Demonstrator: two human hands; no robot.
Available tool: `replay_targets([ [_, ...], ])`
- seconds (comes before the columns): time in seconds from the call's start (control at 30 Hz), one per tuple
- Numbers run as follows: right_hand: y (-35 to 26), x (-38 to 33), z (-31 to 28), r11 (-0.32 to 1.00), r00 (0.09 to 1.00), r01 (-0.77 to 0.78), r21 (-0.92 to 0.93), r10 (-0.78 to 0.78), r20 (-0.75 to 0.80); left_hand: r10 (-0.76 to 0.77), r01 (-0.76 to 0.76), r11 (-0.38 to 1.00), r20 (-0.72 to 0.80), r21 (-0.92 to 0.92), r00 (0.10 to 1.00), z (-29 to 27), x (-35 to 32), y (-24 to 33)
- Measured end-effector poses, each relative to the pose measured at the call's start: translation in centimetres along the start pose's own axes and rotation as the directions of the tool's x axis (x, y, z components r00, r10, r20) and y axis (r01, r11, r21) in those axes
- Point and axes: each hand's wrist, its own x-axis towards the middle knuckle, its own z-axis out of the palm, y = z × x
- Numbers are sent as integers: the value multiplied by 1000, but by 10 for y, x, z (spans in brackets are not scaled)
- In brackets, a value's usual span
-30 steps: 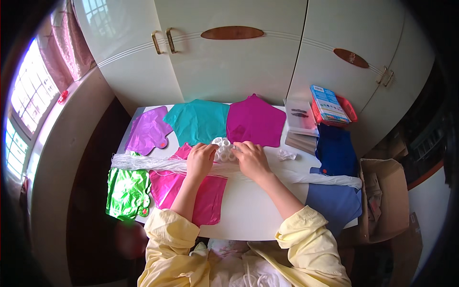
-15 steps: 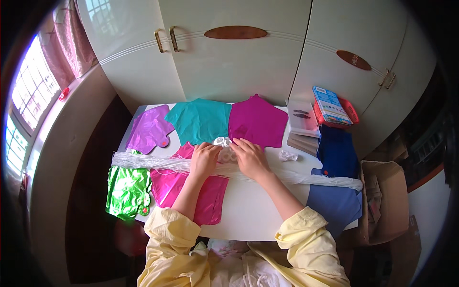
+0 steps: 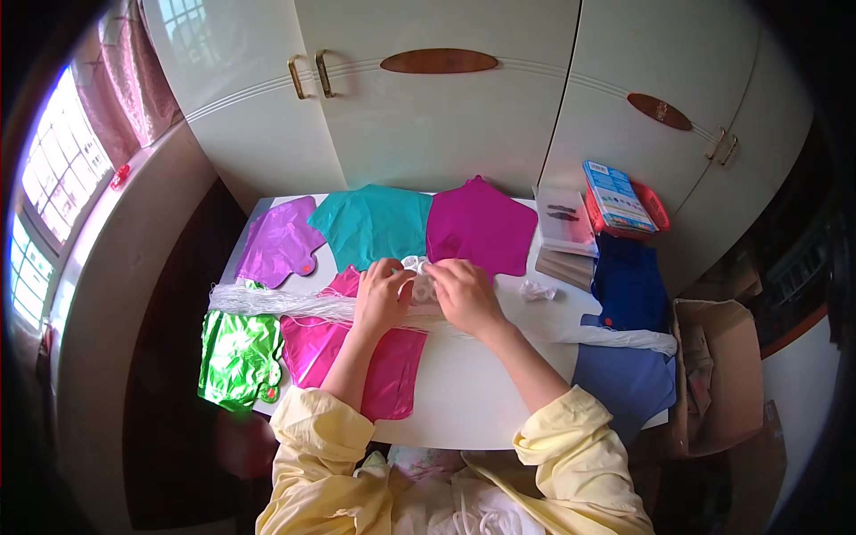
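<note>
Over the middle of the table, my left hand [image 3: 382, 292] and my right hand [image 3: 464, 294] face each other with curled fingers. Between the fingertips is a small white looped piece [image 3: 415, 264], too small to name surely. Just below it a clear plastic pack [image 3: 423, 289] shows pale round shapes, partly covered by my fingers. A long hank of white strings [image 3: 303, 305] runs crosswise beneath my wrists. Close to my left forearm lies a flat pink foil sheet [image 3: 392, 374], shaped like an uninflated balloon. A crumpled clear plastic wad [image 3: 538, 291] rests right of my right hand.
Flat foil pieces lie around the white table [image 3: 481, 392]: purple [image 3: 276, 241], teal [image 3: 374, 223], magenta [image 3: 481, 227], green [image 3: 239, 352] and blue [image 3: 624, 388]. At the back right stand a clear box [image 3: 563, 218] and a red basket [image 3: 653, 207]. A cardboard box [image 3: 722, 383] adjoins the right edge.
My fingers have shifted slightly around the white looped piece, the right fingertips drawing a little left and curling more. The sheets and strings stay put.
</note>
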Motion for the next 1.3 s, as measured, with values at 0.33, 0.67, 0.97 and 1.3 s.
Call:
replay_targets([
  [0.33,-132,-3,-194,40,992,94,995,-91,-90,-132,136,980,40,-142,991,-13,1,12],
  [0.67,-137,-21,-232,-332,925,182,925,-262,-276,190,-108,950,266,-292,945,-6,-4,44],
  [0.97,-134,-24,-236,-249,882,316,915,-279,-380,366,-285,924,374,-255,852,8,-18,85],
  [1.3,-133,-24,-239,-216,882,294,931,-315,-351,342,-260,934,407,-245,847,19,-25,85],
])
